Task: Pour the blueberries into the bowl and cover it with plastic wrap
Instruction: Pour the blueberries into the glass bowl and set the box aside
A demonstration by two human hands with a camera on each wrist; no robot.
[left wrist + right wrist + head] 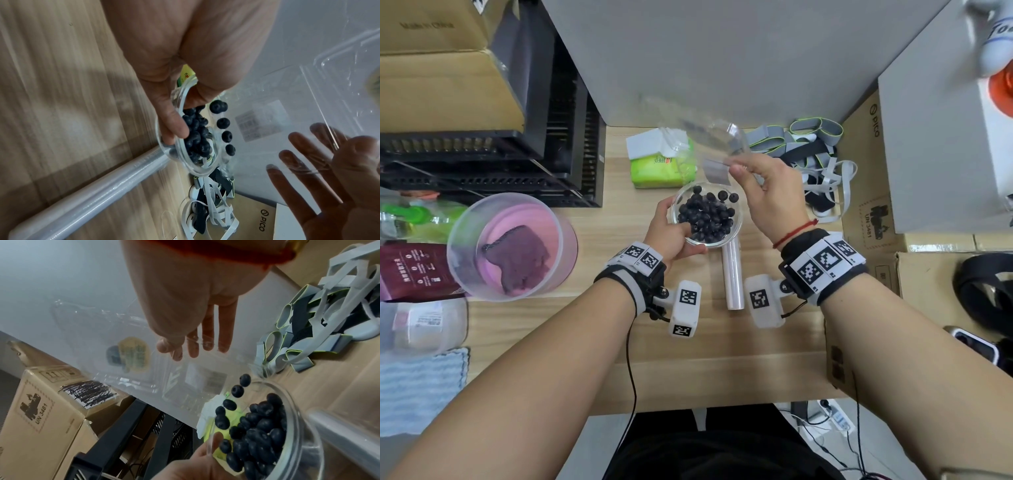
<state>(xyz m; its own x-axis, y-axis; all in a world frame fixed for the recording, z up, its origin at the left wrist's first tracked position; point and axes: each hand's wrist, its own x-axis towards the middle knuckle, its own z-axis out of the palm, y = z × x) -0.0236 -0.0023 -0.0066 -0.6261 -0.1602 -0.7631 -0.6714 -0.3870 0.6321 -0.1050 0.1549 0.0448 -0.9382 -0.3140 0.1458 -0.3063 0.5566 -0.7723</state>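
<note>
At 9 o'clock of the glass bowl point(706, 216), the left hand point(671, 233) grips its rim, thumb inside against the blueberries point(705, 216) and fingers curled underneath. The bowl sits over the far end of the plastic wrap roll point(732, 274) on the wooden table point(619, 359). At 1 o'clock of the bowl, the right hand point(770, 192) pinches a tilted clear plastic box point(709, 147) between thumb and straight fingers, several berries falling in a line between box and bowl.
</note>
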